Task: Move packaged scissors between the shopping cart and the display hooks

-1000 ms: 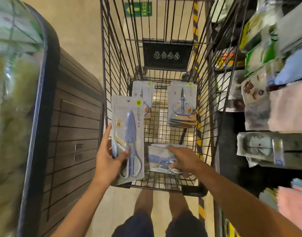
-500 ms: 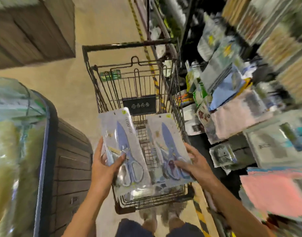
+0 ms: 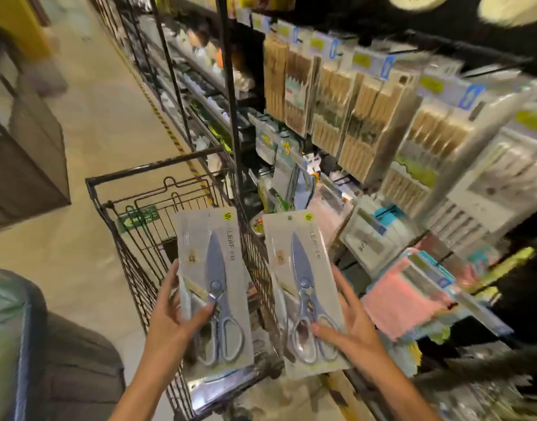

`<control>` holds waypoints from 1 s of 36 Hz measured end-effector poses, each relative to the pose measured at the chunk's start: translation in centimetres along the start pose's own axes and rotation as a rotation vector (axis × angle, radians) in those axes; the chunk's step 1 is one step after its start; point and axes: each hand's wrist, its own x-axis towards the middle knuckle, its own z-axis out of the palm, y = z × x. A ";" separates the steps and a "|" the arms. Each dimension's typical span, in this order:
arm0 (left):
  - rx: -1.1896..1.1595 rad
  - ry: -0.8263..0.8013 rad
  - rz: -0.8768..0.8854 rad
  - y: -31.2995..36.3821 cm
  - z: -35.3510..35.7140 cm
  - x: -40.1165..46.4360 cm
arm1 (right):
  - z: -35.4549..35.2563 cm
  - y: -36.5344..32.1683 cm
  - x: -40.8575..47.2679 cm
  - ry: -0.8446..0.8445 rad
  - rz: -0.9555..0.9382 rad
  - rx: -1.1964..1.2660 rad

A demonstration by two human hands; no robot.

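Observation:
Two flat packs of blue-bladed scissors are held up side by side above the black wire shopping cart (image 3: 133,235). My left hand (image 3: 173,317) grips the left pack (image 3: 214,287) at its lower edge, thumb across the front near the handles. My right hand (image 3: 351,326) grips the right pack (image 3: 306,287), thumb on the scissor handles and fingers along its right edge. The right pack hangs over the cart's right rim, toward the display rack (image 3: 382,123). The cart's inside is mostly hidden behind the packs.
The display rack on the right carries hanging packs of chopsticks (image 3: 331,95), cutlery sets (image 3: 504,171) and pink cloths (image 3: 398,296). A black upright post (image 3: 230,95) stands beside the cart. A dark wooden counter (image 3: 27,165) is on the left, beige floor (image 3: 88,117) ahead.
My right hand picked a second scissors pack out of the cart and raised it beside the left one. My view swung up and right, from the cart's inside to the display rack.

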 end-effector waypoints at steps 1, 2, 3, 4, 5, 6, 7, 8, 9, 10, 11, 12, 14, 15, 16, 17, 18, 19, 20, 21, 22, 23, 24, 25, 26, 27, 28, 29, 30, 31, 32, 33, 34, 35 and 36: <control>-0.002 -0.003 0.007 0.4 1.0 -0.8 | -0.7 -0.2 -1.0 0.028 -0.020 0.005; 0.000 -0.007 0.011 0.8 2.1 -1.7 | -1.5 -0.6 -2.1 0.052 -0.036 0.021; 0.007 -0.022 0.011 1.2 3.2 -2.6 | -2.2 -0.8 -3.2 0.076 -0.056 0.030; 0.014 -0.041 0.012 1.6 4.3 -3.4 | -3.0 -1.0 -4.3 0.103 -0.069 0.031; 0.021 -0.065 0.014 1.9 5.4 -4.3 | -3.7 -1.2 -5.5 0.132 -0.081 0.027; 0.025 -0.087 0.023 2.3 6.4 -5.2 | -4.6 -1.2 -6.6 0.169 -0.091 0.029; 0.027 -0.108 0.032 2.6 7.3 -6.0 | -5.4 -1.2 -7.7 0.203 -0.096 0.031; 0.027 -0.133 0.045 2.9 8.3 -6.9 | -6.2 -1.3 -8.9 0.223 -0.098 0.032; 0.030 -0.158 0.054 3.2 9.3 -7.9 | -7.0 -1.3 -10.1 0.239 -0.102 0.029; 0.028 -0.181 0.061 3.5 10.3 -8.9 | -7.8 -1.2 -11.3 0.266 -0.106 0.034; 0.021 -0.200 0.064 3.8 11.2 -9.9 | -8.4 -1.2 -12.6 0.302 -0.106 0.051; 0.014 -0.220 0.066 4.0 12.0 -10.8 | -9.0 -1.3 -13.9 0.340 -0.104 0.066; 0.022 -0.269 0.082 4.5 13.6 -12.4 | -10.0 -1.6 -16.6 0.415 -0.120 0.083; 0.031 -0.292 0.094 4.8 14.4 -13.2 | -10.4 -1.8 -17.9 0.446 -0.130 0.091; 0.037 -0.312 0.105 5.1 15.1 -13.8 | -10.7 -2.1 -19.2 0.477 -0.143 0.099; 0.035 -0.333 0.105 5.3 15.8 -14.3 | -11.1 -2.4 -20.4 0.509 -0.156 0.104; 0.032 -0.363 0.111 5.5 16.5 -14.8 | -11.4 -2.8 -21.7 0.539 -0.166 0.106; 0.032 -0.397 0.124 5.6 17.1 -15.2 | -11.8 -3.0 -22.8 0.576 -0.173 0.102; 0.033 -0.435 0.137 5.7 17.7 -15.5 | -12.1 -3.3 -23.9 0.610 -0.180 0.089; 0.025 -0.466 0.137 5.8 18.3 -15.7 | -12.3 -3.6 -25.0 0.643 -0.185 0.065; 0.006 -0.499 0.131 5.9 19.0 -16.0 | -12.6 -3.9 -26.1 0.684 -0.185 0.035; -0.010 -0.537 0.129 6.2 19.8 -16.3 | -12.8 -4.1 -27.1 0.726 -0.184 0.010; -0.015 -0.573 0.145 6.4 20.6 -16.7 | -13.1 -4.2 -28.1 0.766 -0.185 -0.003; -0.018 -0.597 0.172 6.6 21.4 -17.1 | -13.3 -4.4 -29.2 0.803 -0.187 -0.010; -0.022 -0.619 0.205 6.8 22.1 -17.5 | -13.4 -4.7 -30.2 0.841 -0.194 -0.018; -0.031 -0.636 0.230 7.1 22.7 -17.9 | -13.5 -4.9 -31.2 0.880 -0.201 -0.030; -0.036 -0.660 0.241 7.2 23.3 -18.2 | -13.5 -5.2 -32.2 0.914 -0.208 -0.042; -0.044 -0.695 0.242 7.5 23.8 -18.7 | -13.5 -5.4 -33.3 0.944 -0.213 -0.054; -0.055 -0.735 0.237 7.7 24.2 -19.2 | -13.5 -5.8 -34.3 0.971 -0.213 -0.063; -0.075 -0.774 0.229 7.9 24.7 -19.7 | -13.5 -6.1 -35.4 0.996 -0.214 -0.074; -0.092 -0.808 0.228 8.2 25.1 -20.3 | -13.4 -6.3 -36.4 1.022 -0.211 -0.089; -0.105 -0.828 0.228 8.5 25.5 -21.0 | -13.2 -6.7 -37.5 1.044 -0.208 -0.110; -0.112 -0.848 0.235 8.8 25.9 -21.6 | -13.1 -6.9 -38.6 1.068 -0.207 -0.135; -0.120 -0.871 0.243 9.0 26.4 -22.2 | -12.8 -7.2 -39.8 1.096 -0.209 -0.160; -0.122 -0.896 0.253 9.2 26.9 -22.8 | -12.7 -7.5 -40.9 1.123 -0.211 -0.180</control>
